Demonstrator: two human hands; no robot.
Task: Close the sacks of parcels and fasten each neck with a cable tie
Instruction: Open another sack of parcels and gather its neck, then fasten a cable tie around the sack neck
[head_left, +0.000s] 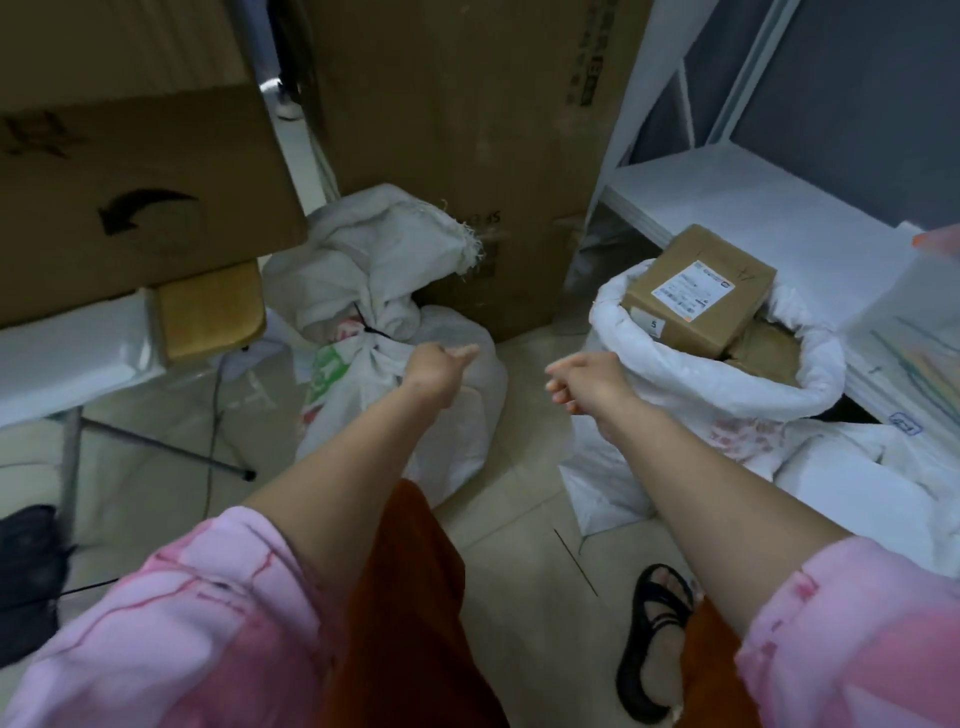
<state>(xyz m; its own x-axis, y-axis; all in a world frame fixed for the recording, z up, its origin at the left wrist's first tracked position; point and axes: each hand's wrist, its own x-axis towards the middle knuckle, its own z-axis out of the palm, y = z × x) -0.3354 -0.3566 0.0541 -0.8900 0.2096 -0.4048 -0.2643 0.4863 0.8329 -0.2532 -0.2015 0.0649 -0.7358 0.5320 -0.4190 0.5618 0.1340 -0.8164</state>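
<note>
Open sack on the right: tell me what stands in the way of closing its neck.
The cardboard parcel with the shipping label sits on top of the open sack, rising above its rolled-down rim, with more brown parcels beside it. Nothing visible lies between the right hand and the sack's rim. The left hand is beside the tied sack.

"5" tag (654, 324) on parcel (698, 291)
</note>
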